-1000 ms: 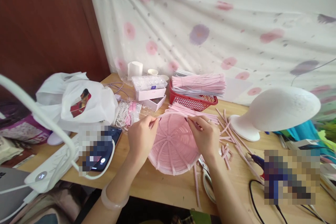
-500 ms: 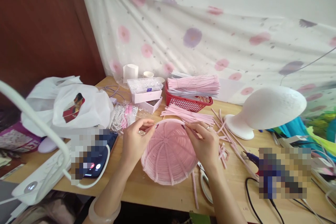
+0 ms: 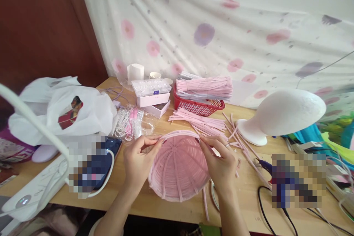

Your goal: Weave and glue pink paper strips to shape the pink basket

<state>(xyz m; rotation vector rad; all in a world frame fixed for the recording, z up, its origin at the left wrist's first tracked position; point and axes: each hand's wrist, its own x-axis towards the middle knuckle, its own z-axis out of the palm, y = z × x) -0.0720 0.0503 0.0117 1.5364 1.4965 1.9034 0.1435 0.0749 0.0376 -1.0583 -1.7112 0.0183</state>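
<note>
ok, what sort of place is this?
Probably a small craft workspace, perhaps at home: bundled pink strips in a red basket, packaged beads, and a ribbed pink bowl-shaped piece.

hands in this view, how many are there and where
2: the left hand is at the left of the far rim of the pink bowl, and the right hand is at its right. No other hand shows.

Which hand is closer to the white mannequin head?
Right. The right hand holds the pink bowl, left of the mannequin head; the left hand holds the bowl's other side, farther left.
</note>
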